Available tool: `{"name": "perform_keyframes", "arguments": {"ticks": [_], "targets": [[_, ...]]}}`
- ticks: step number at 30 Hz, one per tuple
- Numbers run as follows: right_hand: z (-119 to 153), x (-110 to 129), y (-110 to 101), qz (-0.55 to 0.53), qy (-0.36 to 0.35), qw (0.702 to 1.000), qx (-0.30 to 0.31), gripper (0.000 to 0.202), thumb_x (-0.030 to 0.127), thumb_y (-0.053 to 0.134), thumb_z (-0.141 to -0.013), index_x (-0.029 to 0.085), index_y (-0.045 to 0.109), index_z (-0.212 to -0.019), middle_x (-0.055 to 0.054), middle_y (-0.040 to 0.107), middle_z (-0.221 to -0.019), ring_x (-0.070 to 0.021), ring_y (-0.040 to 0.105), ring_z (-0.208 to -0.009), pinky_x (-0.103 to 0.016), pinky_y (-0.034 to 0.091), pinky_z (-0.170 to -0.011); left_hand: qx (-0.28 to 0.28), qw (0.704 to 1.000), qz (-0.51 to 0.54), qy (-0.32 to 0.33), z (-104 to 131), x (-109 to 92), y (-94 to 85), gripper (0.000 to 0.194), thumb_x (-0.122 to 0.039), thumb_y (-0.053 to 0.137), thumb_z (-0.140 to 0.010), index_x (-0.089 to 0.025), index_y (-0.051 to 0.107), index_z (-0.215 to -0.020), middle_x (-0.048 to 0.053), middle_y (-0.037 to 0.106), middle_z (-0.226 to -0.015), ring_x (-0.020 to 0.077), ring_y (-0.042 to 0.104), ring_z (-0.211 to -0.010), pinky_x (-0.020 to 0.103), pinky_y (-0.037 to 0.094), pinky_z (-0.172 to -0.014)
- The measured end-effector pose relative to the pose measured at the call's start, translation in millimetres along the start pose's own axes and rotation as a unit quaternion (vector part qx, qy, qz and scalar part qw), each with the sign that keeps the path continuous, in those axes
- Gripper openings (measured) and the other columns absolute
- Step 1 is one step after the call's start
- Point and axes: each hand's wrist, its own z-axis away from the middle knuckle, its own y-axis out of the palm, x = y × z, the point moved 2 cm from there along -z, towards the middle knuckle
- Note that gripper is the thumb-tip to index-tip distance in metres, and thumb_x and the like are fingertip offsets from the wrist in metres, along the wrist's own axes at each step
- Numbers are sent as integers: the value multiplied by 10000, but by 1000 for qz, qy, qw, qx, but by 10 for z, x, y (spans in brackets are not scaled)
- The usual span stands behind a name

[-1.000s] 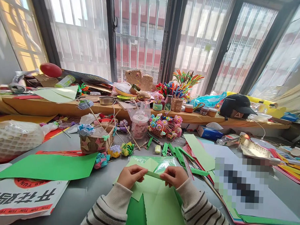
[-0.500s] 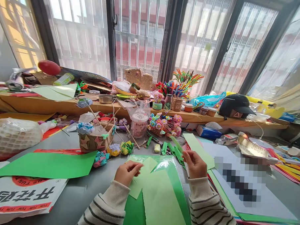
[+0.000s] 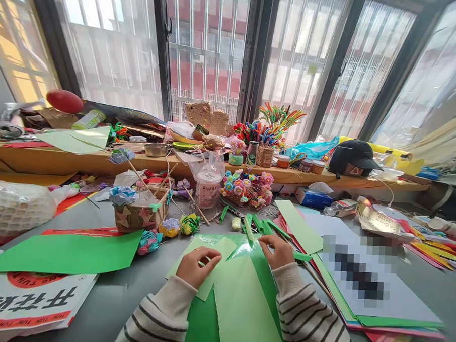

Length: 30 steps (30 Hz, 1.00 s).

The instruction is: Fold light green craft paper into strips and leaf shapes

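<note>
A light green paper sheet (image 3: 245, 303) lies on a larger, darker green sheet with a glossy clear layer (image 3: 202, 321). A smaller light green piece (image 3: 208, 286) overlaps its upper left. My left hand (image 3: 198, 266) is above this piece, thumb and forefinger curled together in a pinch; anything between them is too small to make out. My right hand (image 3: 279, 251) pinches at the top of the glossy layer. At its fingertips is the lower end of a narrow green paper strip (image 3: 248, 229). More green strips (image 3: 265, 226) lie just behind.
Left are a paper basket (image 3: 139, 215) with folded flowers, a bright green sheet (image 3: 66, 249) and a printed bag (image 3: 37, 304). Coloured sheets (image 3: 396, 304) are stacked right. A plastic cup (image 3: 207, 190) and fuzzy flowers (image 3: 246, 186) stand behind, below a crowded sill (image 3: 81, 159).
My right hand has come down and left from its raised position, and the strip it held up is now lower. My left hand stays near the same spot, its finger loop wider.
</note>
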Motion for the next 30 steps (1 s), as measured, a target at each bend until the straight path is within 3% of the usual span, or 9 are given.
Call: {"name": "perform_keyframes", "arguments": {"ticks": [5, 10, 15, 20, 26, 30], "targets": [[11, -22, 80, -9, -17, 999, 51, 184, 198, 451, -670, 200, 612, -760, -50, 610, -761, -201, 537, -712, -335, 443, -622, 110, 984, -121, 73, 29, -28, 49, 442, -482, 566, -496, -221, 587, -853, 44, 582, -795, 175, 484, -648, 290, 386, -619], [21, 13, 121, 26, -85, 992, 88, 224, 200, 479, -667, 203, 610, -849, -61, 571, -930, -216, 483, -879, -358, 369, -777, 131, 977, -145, 85, 40, 16, 82, 552, -468, 624, -415, -217, 549, -901, 42, 547, -799, 219, 461, -786, 318, 347, -707], [50, -2, 187, 120, -62, 982, 130, 264, 206, 521, -631, 239, 602, -881, -61, 449, -1121, -265, 374, -1023, -382, 318, -831, 161, 972, -155, 70, 39, 13, 92, 510, -482, 600, -448, -189, 545, -862, 29, 550, -731, 204, 459, -734, 305, 349, -672], [58, -40, 260, 160, -45, 970, 178, 388, 267, 478, -656, 181, 500, -1034, -65, 392, -1178, -250, 313, -1084, -370, 291, -868, 167, 969, -168, 73, 38, -6, 85, 463, -478, 583, -482, -180, 548, -835, 32, 546, -723, 192, 453, -704, 293, 353, -642], [52, -91, 296, 130, -46, 982, 132, 455, 217, 496, -627, 116, 450, -1069, -81, 427, -1146, -231, 350, -1061, -362, 298, -874, 167, 968, -171, 76, 41, -10, 79, 386, -474, 572, -497, -179, 561, -746, 34, 532, -748, 178, 453, -713, 279, 360, -641], [44, -133, 280, 86, -70, 989, 93, 340, 194, 483, -632, 129, 517, -964, -106, 474, -1087, -236, 402, -1012, -386, 345, -825, 156, 969, -180, 66, 44, -13, 74, 411, -500, 537, -522, -178, 549, -777, 36, 523, -762, 178, 455, -721, 287, 363, -647]]}}
